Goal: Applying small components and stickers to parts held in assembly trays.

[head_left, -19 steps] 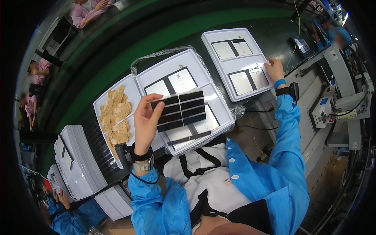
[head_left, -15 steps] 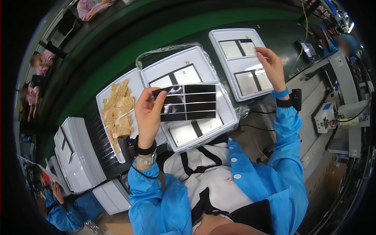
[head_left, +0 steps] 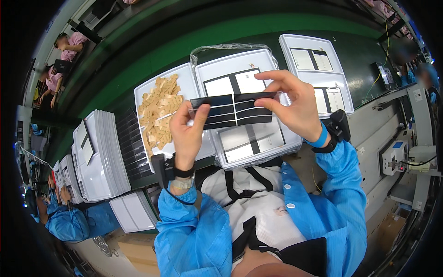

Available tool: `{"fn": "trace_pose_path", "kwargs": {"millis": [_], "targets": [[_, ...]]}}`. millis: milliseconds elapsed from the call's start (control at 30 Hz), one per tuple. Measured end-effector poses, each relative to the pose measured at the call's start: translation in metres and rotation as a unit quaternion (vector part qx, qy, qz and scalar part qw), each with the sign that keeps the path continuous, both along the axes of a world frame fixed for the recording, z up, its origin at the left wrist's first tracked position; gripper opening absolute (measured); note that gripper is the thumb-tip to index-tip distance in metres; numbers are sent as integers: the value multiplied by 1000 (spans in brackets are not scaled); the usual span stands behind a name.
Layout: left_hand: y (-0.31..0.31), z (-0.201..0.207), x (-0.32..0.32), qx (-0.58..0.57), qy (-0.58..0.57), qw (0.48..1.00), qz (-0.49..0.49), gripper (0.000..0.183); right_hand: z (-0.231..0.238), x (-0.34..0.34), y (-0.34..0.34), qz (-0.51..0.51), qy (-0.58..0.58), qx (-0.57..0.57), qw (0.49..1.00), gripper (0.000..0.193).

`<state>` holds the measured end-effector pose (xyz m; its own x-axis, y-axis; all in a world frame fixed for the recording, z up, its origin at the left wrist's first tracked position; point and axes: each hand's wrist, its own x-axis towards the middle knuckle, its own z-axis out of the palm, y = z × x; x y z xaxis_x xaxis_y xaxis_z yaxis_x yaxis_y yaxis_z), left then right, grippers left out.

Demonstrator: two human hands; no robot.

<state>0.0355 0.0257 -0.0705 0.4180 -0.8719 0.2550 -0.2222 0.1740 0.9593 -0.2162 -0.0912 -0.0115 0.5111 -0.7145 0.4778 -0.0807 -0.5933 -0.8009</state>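
A sheet of glossy black strips (head_left: 221, 118), divided by pale lines, is held up in front of me over the middle tray. My left hand (head_left: 187, 134) grips its left end, thumb on the face. At its upper right corner my right hand (head_left: 297, 104) has the thumb on the top strip, index finger raised apart; the fingertips behind are partly hidden. Below lies the white middle tray (head_left: 219, 159), wrapped in clear film. It holds flat silver-white panels with black bands, such as the near panel (head_left: 237, 150) and the far panel (head_left: 217, 87).
Tan paper pieces (head_left: 159, 108) are heaped in a white tray (head_left: 198, 150) at left. Beyond it are more black strips (head_left: 131, 147) and a stack of white trays (head_left: 104, 161). To the right stands another tray (head_left: 304, 76) with similar panels. A machine (head_left: 394, 157) is at far right.
My right hand has left the right-hand tray and come to the sheet's right end. The sheet is now tilted flatter. The whole view has shifted, with the trays further right.
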Motion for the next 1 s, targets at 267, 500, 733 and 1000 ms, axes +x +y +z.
{"fn": "trace_pose_path", "kwargs": {"millis": [267,500,733,1000], "targets": [[-16,78,-34,-22,-408,903,-135,36,5,2,2,72,84,67,992,60],[-27,51,-40,29,-336,927,-161,22,1,3,-11,59,31,-20,998,50],[-42,27,-23,160,-287,922,-203,25,11,-7,-15,-18,-10,-131,991,33],[-91,-9,-32,119,-418,892,-121,36,-67,3,-130,-28,88,195,976,35]]}}
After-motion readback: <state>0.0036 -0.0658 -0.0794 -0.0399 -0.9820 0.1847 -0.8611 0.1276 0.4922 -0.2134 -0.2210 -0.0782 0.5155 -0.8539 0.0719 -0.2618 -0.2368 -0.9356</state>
